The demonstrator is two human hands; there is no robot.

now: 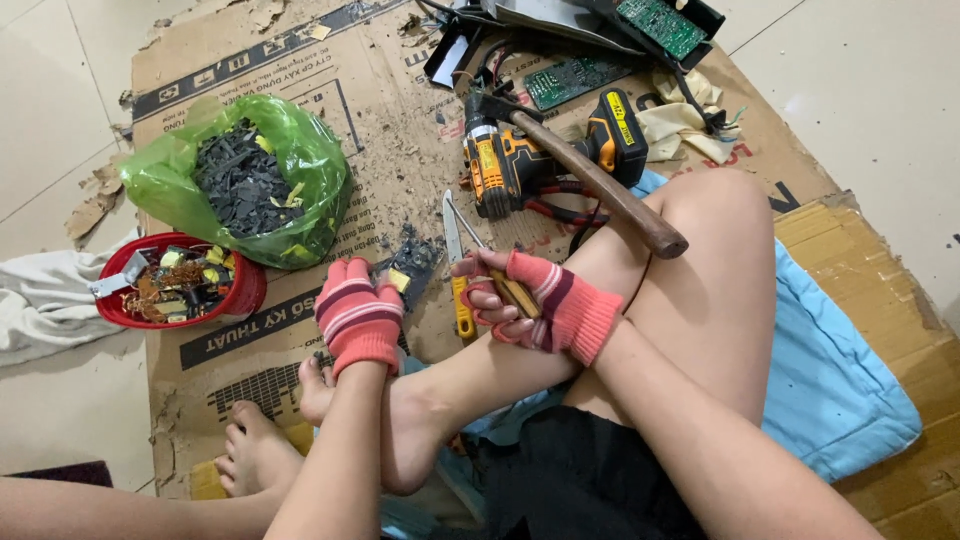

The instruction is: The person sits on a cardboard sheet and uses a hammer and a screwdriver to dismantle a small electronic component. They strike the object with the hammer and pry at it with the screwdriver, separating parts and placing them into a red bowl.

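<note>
Seen from the head camera, a person sits on flattened cardboard (300,340) on the floor. The left hand (357,318), in a striped fingerless glove, presses its curled fingers on a small dark circuit piece (408,264). The right hand (545,305) has its fingers wrapped around a wooden-handled screwdriver (497,272). A hammer (590,180) lies across a cordless drill (520,160) nearby.

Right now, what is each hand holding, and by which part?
Right hand grips a screwdriver by its wooden handle. Left hand presses on a small dark circuit board piece at its near edge.
</note>
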